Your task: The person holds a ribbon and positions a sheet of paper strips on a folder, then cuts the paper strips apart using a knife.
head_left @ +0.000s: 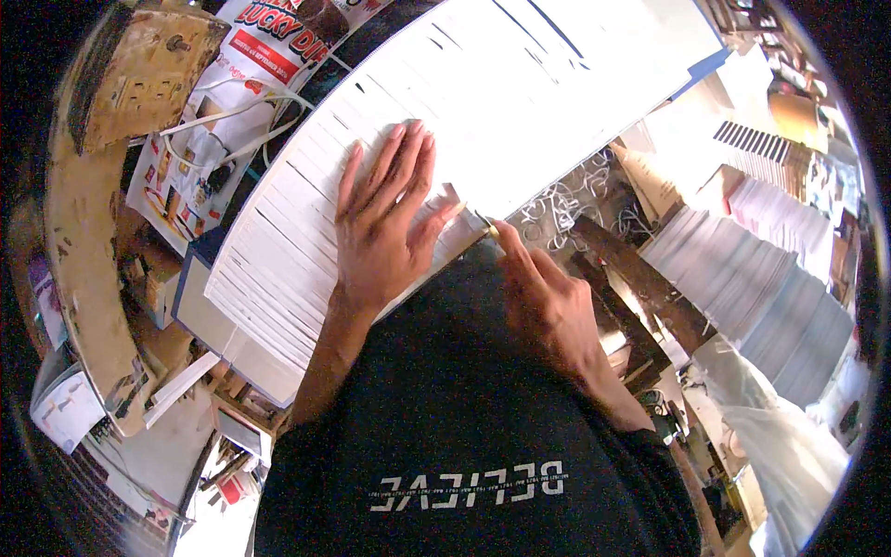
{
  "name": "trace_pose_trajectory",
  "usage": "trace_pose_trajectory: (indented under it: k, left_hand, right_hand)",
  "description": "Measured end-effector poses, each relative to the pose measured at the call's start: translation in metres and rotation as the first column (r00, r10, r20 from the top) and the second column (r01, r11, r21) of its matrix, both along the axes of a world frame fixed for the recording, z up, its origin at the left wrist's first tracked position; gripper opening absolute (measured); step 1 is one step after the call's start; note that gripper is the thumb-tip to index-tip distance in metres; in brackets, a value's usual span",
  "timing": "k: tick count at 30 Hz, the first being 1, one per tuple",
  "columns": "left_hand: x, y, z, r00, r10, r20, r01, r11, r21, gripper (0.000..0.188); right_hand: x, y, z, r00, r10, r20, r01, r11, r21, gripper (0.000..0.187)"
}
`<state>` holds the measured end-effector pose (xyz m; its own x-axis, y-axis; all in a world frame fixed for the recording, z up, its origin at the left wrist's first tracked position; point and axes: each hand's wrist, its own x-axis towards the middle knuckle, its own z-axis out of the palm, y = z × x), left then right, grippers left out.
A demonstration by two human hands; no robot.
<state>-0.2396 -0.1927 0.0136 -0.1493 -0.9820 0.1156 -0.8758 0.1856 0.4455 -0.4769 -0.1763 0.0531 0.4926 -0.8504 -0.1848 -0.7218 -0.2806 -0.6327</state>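
Observation:
A long row of white paper bundles, split by thin dark gaps, stretches across in front of me. My left hand lies flat on it, fingers stretched and slightly apart, the thumb reaching toward the near edge. At that edge my right hand is closed around a small, thin cutter-like tool with a dark tip. The tip is close to the left thumb, by a small raised paper flap. Glare washes out the far part of the paper, and the tool's handle is mostly hidden in the fingers.
Tall stacks of paper stand at the right, with clear plastic sheeting nearer me. Shredded paper strips lie beyond my right hand. A wooden board, a printed poster and a white cable are at the left.

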Motion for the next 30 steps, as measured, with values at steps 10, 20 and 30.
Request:
trace_pose_trajectory:
  k: [10,20,30]
  left_hand:
    - [-0.002,-0.001,0.001,1.000,0.021,-0.004,-0.021,0.999,-0.034,0.061]
    - [0.000,0.001,-0.001,1.000,0.008,-0.003,-0.008,1.000,-0.007,0.065]
    - [-0.002,-0.001,0.001,1.000,0.023,-0.005,-0.023,0.998,-0.058,0.058]
  right_hand:
    - [-0.007,-0.001,-0.005,0.997,0.057,0.043,-0.058,0.998,0.033,0.077]
    - [-0.008,0.000,-0.008,0.998,0.069,0.013,-0.069,0.998,0.005,0.075]
    - [0.017,-0.004,0.037,0.960,0.058,-0.273,-0.036,0.996,0.086,0.071]
